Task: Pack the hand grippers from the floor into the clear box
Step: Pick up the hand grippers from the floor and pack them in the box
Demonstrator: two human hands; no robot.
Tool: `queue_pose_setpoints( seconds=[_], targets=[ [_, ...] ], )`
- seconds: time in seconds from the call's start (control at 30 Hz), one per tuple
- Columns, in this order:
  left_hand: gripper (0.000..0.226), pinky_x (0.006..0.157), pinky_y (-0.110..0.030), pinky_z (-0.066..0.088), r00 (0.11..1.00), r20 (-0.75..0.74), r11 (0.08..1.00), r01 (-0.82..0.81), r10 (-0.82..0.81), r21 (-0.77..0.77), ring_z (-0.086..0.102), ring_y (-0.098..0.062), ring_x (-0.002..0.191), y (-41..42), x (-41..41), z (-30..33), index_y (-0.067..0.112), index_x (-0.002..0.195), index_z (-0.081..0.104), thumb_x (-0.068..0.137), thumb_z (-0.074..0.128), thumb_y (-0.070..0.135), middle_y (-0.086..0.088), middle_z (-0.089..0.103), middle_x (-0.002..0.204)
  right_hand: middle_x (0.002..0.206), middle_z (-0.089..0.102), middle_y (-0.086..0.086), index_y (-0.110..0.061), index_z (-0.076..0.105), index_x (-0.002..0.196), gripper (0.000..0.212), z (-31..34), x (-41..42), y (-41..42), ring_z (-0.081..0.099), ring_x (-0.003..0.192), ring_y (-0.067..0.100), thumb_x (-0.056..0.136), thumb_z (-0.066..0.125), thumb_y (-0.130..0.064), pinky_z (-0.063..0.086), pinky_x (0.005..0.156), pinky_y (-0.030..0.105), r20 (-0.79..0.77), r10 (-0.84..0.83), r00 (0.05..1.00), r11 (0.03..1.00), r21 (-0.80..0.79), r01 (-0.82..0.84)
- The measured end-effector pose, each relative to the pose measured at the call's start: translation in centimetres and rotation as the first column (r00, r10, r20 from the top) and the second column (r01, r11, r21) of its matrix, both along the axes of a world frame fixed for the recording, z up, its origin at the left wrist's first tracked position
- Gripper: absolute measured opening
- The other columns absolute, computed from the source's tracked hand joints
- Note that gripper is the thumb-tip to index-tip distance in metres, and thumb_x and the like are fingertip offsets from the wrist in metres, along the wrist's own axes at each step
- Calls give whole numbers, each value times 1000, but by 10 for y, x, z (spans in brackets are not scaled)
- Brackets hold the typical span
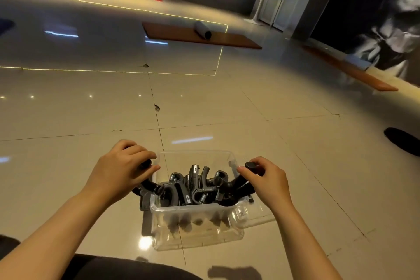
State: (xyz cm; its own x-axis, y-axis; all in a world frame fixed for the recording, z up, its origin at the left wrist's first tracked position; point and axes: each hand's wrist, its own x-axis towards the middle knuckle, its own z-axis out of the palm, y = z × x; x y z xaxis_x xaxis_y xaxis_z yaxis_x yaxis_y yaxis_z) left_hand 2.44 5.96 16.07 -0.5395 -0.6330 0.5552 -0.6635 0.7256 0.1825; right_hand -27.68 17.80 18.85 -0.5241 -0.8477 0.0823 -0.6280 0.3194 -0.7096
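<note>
Here, nearest the camera, a clear box [195,211] is sitting on the tiled floor [227,109], just beyond the person's dark-clothed lap. A heap of black hand grippers [193,186] is lying tangled inside the box, some handles sticking up above its rim. At the box's left side, the left hand [120,170] is curling its fingers round the black handle of a gripper [145,188] that is hanging over the left wall, partly outside the box. At the box's right side, the right hand [266,179] is gripping the handle of another gripper [241,184], thumb and fingers wrapped round it, its lower end resting over the right rim among the heap. Both forearms are reaching in from the bottom corners toward the box.

Right of the box, near the frame edge, a dark oval thing [400,141] is lying on the floor; what it is cannot be told. Well beyond the box, an orange mat [181,34] is lying flat with a grey roll [203,29] resting on it. Further right of that, another orange mat [354,73] is running along a dark wall.
</note>
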Motion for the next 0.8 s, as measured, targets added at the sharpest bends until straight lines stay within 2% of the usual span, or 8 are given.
queue_pose_setpoints(
  seconds=[0.17, 0.27, 0.3, 0.4, 0.47, 0.6, 0.7, 0.8],
  targets=[
    [43, 45, -29, 51, 997, 61, 999, -39, 38, 19, 60, -21, 84, 12, -35, -10, 26, 89, 71, 79, 43, 58, 12, 67, 82, 83, 65, -15, -26, 67, 81, 19, -12, -41, -33, 59, 80, 3, 73, 76, -41, 48, 68, 26, 44, 125, 991, 990, 59, -128],
    [24, 38, -26, 48, 991, 129, 998, -34, 40, -47, 62, -22, 80, 14, -60, 6, 25, 85, 72, 75, 68, 46, 10, 68, 79, 85, 65, -14, -25, 67, 83, 17, -19, -60, -63, 59, 83, 5, 74, 76, -36, 46, 70, 27, 34, 213, 977, 974, 77, -215],
    [23, 38, -26, 48, 988, 151, 997, -24, 35, -78, 63, -21, 80, 13, -66, 13, 25, 85, 72, 75, 67, 45, 10, 69, 79, 84, 64, -15, -25, 67, 83, 16, -24, -65, -75, 59, 83, 6, 74, 76, -34, 46, 70, 26, 30, 244, 969, 965, 91, -245],
    [38, 40, -26, 49, 976, 216, 997, -24, 40, -75, 62, -20, 81, 9, -78, 28, 27, 88, 71, 80, 45, 54, 12, 68, 80, 83, 64, -16, -30, 64, 83, 15, -47, -69, -106, 58, 87, 10, 74, 76, -33, 49, 74, 31, -16, 355, 935, 920, 182, -346],
    [36, 37, -26, 47, 970, 240, 999, -38, 43, -26, 62, -19, 80, 3, -80, 21, 28, 90, 71, 77, 53, 56, 14, 68, 77, 85, 64, -13, -32, 62, 84, 16, -64, -67, -123, 59, 89, 14, 75, 75, -33, 50, 75, 34, -45, 400, 915, 895, 232, -380],
    [31, 37, -22, 42, 945, 327, 995, -32, -2, 98, 61, -19, 77, -21, -74, -8, 30, 87, 70, 68, 63, 53, 15, 65, 73, 85, 62, -11, -30, 61, 82, 13, -91, -70, -147, 57, 91, 19, 78, 73, -32, 48, 72, 35, -71, 351, 934, 923, 192, -333],
    [28, 42, -24, 44, 925, 375, 992, 20, -67, 128, 61, -20, 78, -34, -69, -22, 28, 87, 69, 75, 58, 51, 14, 65, 72, 93, 61, -11, -30, 62, 90, 10, -109, -68, -155, 50, 98, 19, 82, 68, -34, 46, 77, 37, -185, 324, 928, 930, 244, -276],
    [40, 44, -25, 48, 936, 336, 989, 66, -108, 134, 60, -20, 78, -38, -70, -28, 27, 94, 69, 84, 38, 52, 12, 66, 74, 98, 63, -6, -24, 66, 97, 18, -131, -63, -153, 51, 101, 23, 81, 69, -33, 42, 79, 38, -383, 313, 869, 938, 269, -220]
  ],
)
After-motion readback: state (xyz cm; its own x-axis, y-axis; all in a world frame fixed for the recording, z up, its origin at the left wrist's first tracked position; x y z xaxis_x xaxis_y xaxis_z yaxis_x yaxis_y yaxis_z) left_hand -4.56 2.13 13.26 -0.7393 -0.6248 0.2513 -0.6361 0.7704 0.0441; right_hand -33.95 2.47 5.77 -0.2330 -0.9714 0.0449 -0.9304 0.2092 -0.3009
